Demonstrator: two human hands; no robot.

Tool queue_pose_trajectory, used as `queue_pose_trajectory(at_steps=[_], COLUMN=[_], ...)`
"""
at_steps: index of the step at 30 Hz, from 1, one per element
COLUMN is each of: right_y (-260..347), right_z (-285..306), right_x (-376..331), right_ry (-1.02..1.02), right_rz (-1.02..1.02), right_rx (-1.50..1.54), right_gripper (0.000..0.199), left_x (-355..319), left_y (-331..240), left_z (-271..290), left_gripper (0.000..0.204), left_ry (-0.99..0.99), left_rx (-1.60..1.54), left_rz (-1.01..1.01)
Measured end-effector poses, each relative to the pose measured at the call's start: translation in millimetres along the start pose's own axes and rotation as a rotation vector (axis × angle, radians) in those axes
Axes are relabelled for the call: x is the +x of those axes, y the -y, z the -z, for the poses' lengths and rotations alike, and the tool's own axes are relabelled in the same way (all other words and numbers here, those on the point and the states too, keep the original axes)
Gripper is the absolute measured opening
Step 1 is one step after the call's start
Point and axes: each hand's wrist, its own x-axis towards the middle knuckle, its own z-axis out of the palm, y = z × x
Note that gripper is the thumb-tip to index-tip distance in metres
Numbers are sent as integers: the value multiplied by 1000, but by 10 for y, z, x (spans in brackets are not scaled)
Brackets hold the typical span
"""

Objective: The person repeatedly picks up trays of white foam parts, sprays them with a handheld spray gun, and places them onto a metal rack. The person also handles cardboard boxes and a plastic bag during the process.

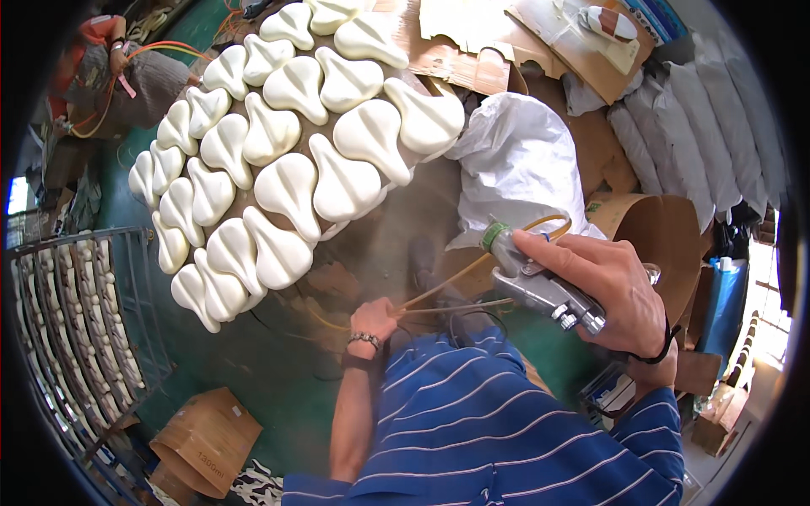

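My right hand (609, 288) grips a metal spray gun (540, 282) with a green cap at its nozzle, pointing up and left toward a tilted board (253, 207) covered with several white foam saddle-shaped pads (287, 190). A yellow hose (456, 278) runs from the gun down to my left hand (372, 318), whose fingers are closed around it low in front of my striped shirt. The left wrist wears a bead bracelet.
A metal rack (76, 329) stands at the left with more pads on its shelves. Cardboard boxes (207, 438) lie on the green floor below. A white sack (519, 160), cardboard sheets (523, 42) and stacked grey bags (709, 126) crowd the right.
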Motion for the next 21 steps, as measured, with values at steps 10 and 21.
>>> queue_pose_trajectory(at_steps=[10,21], right_y=[-71,-192], right_z=[63,196], right_x=[-338,-536], right_ry=[-18,-63], right_rz=[-85,-172], right_rx=[47,119], right_gripper=[73,69], left_x=[54,134], left_y=[-48,-224], left_z=[-50,-9], left_gripper=[24,28], left_ry=[-11,26], left_rx=[24,69], left_rz=[-53,-94])
